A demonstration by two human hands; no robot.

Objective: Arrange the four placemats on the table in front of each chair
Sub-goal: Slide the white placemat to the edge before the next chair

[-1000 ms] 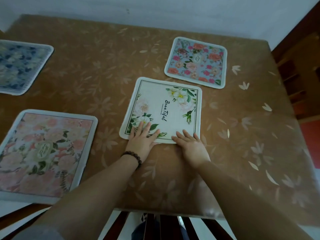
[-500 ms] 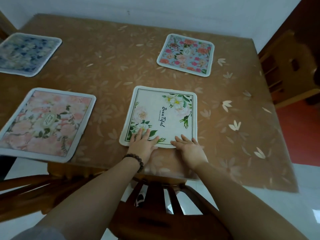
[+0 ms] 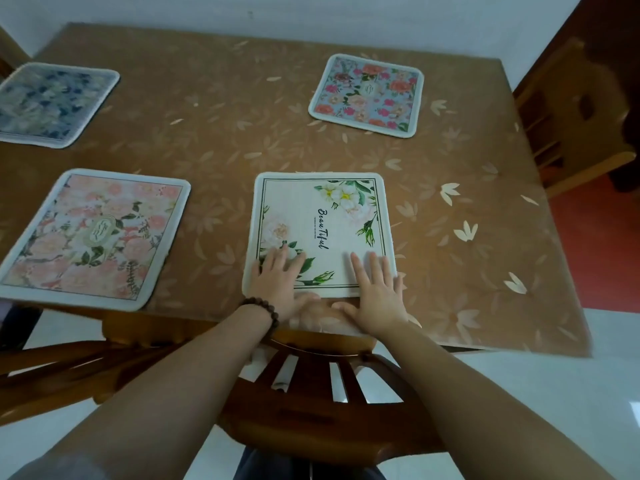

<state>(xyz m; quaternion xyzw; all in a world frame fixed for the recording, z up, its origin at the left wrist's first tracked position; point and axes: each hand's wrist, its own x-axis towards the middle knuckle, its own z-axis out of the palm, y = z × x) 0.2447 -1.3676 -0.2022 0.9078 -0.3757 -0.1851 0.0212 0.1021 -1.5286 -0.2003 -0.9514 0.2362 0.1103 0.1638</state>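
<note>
Both hands, left (image 3: 280, 285) and right (image 3: 375, 292), lie flat and spread on the white mat (image 3: 320, 233) at the desk (image 3: 214, 140) edge above the chair (image 3: 311, 386); press evenly and square it to that edge.

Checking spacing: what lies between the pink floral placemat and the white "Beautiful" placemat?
Nothing: the head view shows only bare brown tablecloth between pink floral placemat and white placemat.

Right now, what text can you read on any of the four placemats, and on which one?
"Beautiful": black script down the middle of the white placemat, under both hands.
Small line of print beside that word: too small to read.
Oval emblem on the pink placemat: blurred.
Emblem on the light-blue placemat: blurred.
Dark-blue placemat: no text visible.
</note>
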